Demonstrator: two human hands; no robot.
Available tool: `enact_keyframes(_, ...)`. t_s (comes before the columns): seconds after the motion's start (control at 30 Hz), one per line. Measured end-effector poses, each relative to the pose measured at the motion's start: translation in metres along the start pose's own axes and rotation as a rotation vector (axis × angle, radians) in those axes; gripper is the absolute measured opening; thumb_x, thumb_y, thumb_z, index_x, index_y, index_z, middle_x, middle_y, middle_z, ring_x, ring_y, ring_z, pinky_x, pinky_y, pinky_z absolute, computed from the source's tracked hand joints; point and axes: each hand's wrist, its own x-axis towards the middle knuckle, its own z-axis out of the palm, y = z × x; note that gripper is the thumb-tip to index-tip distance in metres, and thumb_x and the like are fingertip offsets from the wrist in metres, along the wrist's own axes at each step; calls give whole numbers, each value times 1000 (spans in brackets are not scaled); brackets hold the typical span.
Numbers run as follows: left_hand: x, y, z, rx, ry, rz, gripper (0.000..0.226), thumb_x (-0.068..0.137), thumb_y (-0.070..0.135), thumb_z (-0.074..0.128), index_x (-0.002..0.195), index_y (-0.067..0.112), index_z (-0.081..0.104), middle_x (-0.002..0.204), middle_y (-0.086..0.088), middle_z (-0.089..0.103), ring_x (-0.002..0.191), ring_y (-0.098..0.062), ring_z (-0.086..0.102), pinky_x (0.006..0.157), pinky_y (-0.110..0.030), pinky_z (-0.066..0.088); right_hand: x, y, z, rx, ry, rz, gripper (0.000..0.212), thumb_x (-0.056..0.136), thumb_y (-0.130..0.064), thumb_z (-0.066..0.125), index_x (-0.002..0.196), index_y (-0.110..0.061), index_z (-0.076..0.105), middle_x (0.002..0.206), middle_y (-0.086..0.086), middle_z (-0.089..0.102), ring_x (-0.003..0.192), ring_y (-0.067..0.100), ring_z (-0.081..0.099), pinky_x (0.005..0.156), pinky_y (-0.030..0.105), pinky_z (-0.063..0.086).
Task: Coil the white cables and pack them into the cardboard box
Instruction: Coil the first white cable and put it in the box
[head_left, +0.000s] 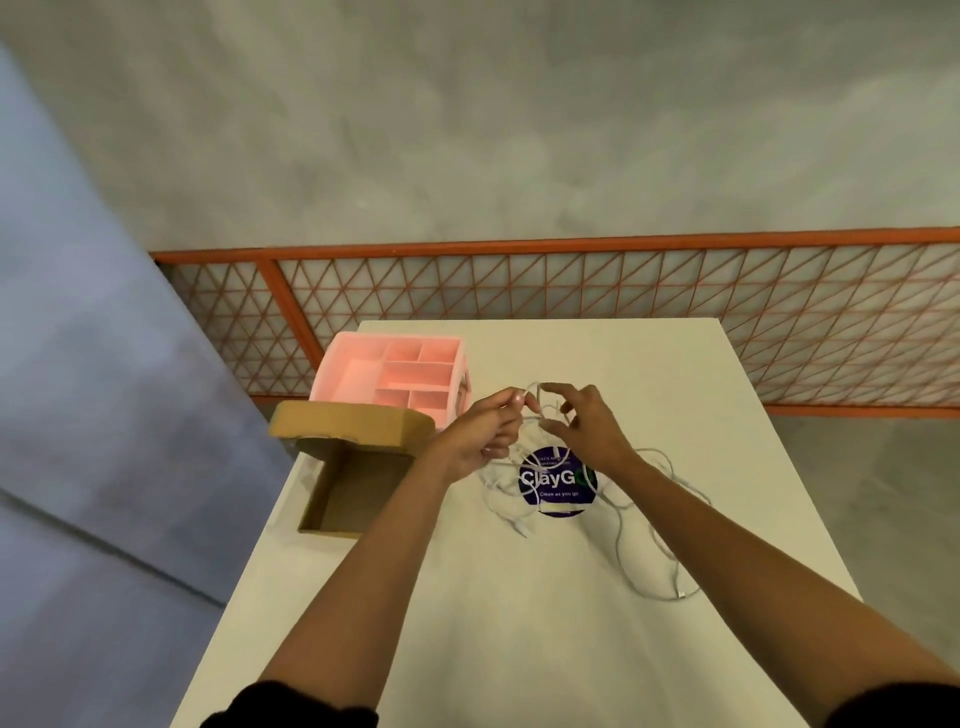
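The left hand (483, 434) and right hand (584, 423) pinch a thin white cable (680, 594) trailing toward five o'clock; the brown cardboard box (358, 493), at nine o'clock, is bare inside.

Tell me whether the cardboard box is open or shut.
Open. The lid of the cardboard box is folded back toward the pink organizer, and the brown interior shows; no white cables lie inside.

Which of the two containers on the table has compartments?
The pink organizer, at the far left; dividers split it into several compartments. The cardboard box nearer the camera is one open, undivided space.
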Motion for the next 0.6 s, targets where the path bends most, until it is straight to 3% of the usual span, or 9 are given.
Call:
enact_keyframes(0.1,-8,7,1,42,-21,11,30,103,29,37,92,17,62,49,9,23,42,-4,16,37,-16,14,7,-16,-9,46,32,-66,21,90,-19,63,109,-13,68,103,14,56,82,6,52,81,23,45)
enact_keyframes(0.23,-21,14,2,73,34,39,29,102,30,38,93,15,61,49,9,24,44,-5,17,39,-17,15,6,-35,-29,118,-36,-53,11,92,-13,59,96,-4,64,91,7,65,75,15,57,65,9,41)
enact_keyframes(0.33,-30,19,3,160,92,78,28,102,31,40,90,18,62,54,7,29,49,-7,22,46,-20,18,1,-45,-38,233,-104,-36,7,96,-13,53,94,-7,57,87,3,66,73,15,60,65,18,46)
enact_keyframes(0.6,-43,8,3,222,230,202,30,96,36,50,81,14,64,62,2,43,60,-7,43,69,-23,41,4,-76,-65,671,73,26,10,99,-14,48,89,-14,51,85,2,66,70,11,56,68,23,48)
